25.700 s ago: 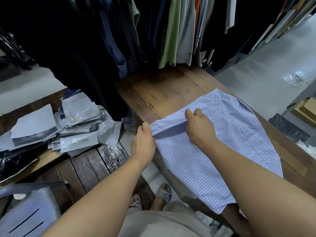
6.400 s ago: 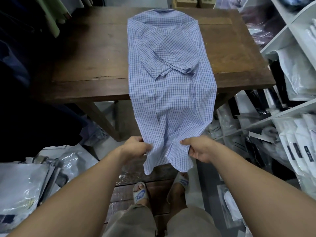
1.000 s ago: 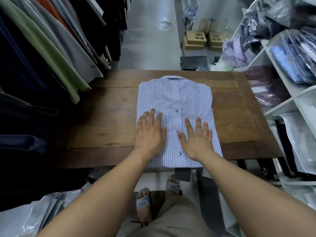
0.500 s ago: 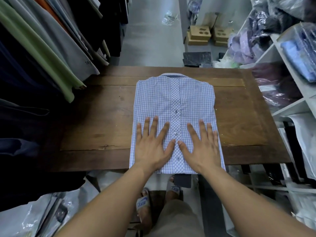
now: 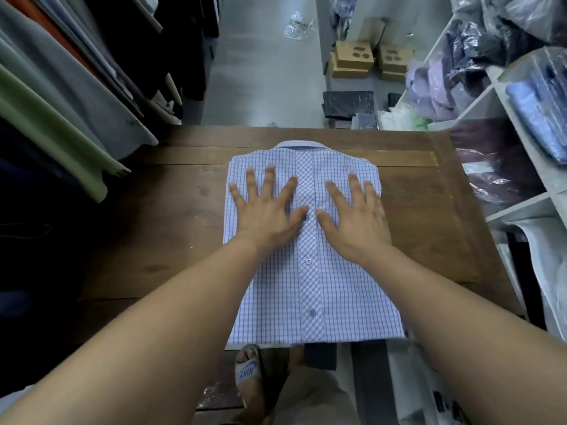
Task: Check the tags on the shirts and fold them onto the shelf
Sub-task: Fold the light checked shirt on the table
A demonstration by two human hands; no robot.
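So we've got the checked shirt (image 5: 310, 289) folded into a neat rectangle in the middle of the frame, lying button-side up on the wooden tabletop (image 5: 171, 228), collar toward the top and the bottom fold hanging just past the near edge. Both our hands are flat and spread wide on the upper half, gripping nothing: left hand (image 5: 268, 214) on one side of the button strip, right hand (image 5: 357, 222) on the other, thumbs nearly meeting at the placket. Judging by the look of it, this is thin woven cotton, so it's light, soft and floppy, not slippery but with zero stiffness of its own. Grab it by one corner and we reckon the whole fold just falls apart. Best bet is probably sliding flat palms under the two long side edges, or one under the collar end and one under the bottom fold, and lifting it level like a tray. The overhang at the near edge looks like an easy spot to get fingers under. The buttons are small hard bits, nothing fragile really. The white shelf (image 5: 521, 204) sits along the right side of the frame, already stuffed with bagged garments (image 5: 540, 118), so squeezing it in without rumpling could be the fiddly part.
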